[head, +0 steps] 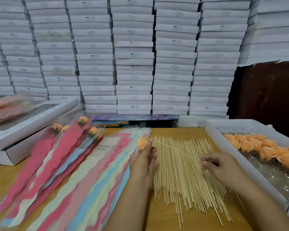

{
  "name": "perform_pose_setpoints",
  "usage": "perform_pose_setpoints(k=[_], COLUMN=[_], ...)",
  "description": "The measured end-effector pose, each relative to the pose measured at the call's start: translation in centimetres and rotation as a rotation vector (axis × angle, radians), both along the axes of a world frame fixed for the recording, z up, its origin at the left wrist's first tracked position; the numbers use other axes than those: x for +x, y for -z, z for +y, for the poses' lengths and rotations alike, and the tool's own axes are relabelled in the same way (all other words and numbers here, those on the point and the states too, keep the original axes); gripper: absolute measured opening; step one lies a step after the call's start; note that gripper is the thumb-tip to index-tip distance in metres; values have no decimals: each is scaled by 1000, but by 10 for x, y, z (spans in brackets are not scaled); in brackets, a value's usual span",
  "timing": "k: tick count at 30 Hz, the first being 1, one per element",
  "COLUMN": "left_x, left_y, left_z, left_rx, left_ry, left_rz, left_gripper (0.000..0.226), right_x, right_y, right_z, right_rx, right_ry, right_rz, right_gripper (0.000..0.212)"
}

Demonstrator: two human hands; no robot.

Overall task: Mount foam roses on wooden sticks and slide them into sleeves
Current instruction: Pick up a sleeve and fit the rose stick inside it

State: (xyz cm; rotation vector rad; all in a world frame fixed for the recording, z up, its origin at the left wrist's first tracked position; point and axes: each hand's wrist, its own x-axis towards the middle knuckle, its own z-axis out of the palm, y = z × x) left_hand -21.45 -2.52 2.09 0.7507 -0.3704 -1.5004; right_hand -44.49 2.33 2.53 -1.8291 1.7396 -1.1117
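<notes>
The foam rose [142,143] sits in the person's left hand [144,161], fingers curled round the orange bloom just past the near-left edge of the stick pile, right over the border between the sleeves and the sticks. The right hand [221,165] pinches the near end of one wooden stick [175,150] between thumb and fingertips, and the far tip of that stick looks to be right at the base of the rose, so this is probably the skewering step. Best bet here is keeping the stick lined up straight with the middle of the bloom's underside and pushing along its own length, since a thin stick held at the very end will likely bow or wander if it goes in crooked. Choking up the pinch closer to the rose would give more control, and the left hand shouldn't squeeze hard, foam petals probably crush easily. The loose pile of sticks [187,177] lies on the wooden table [158,214] under both hands, more orange roses [264,148] wait in the white tray [227,147] on the right, and the pastel sleeves [83,177] fan out on the left, with a few finished roses [83,121] already sleeved at the far left.
</notes>
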Motion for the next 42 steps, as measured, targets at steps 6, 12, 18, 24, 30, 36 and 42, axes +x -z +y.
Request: perform_pose_setpoints(k=[6, 12, 18, 24, 30, 36, 42], left_x=[7, 7, 8, 8, 7, 6, 5], left_y=[-3, -3, -3, -4, -3, -2, -3], left_z=[1, 2, 2, 2, 2, 2, 4], left_rx=[9, 7, 7, 7, 14, 9, -5], left_ry=[-29, -27, -26, -29, -29, -22, -7], left_rz=[39, 57, 75, 76, 71, 35, 17], left_gripper=[38, 37, 37, 37, 37, 39, 41], right_x=[0, -1, -1, 0, 2, 3, 7], right_y=[1, 3, 2, 1, 1, 2, 4], right_z=[0, 0, 1, 1, 2, 1, -1], right_rx=[23, 37, 53, 55, 50, 50, 44], right_ry=[-55, -60, -68, -73, -64, -63, -78], right_rz=[17, 11, 21, 14, 23, 35, 40], right_gripper=[31, 32, 31, 30, 32, 31, 26])
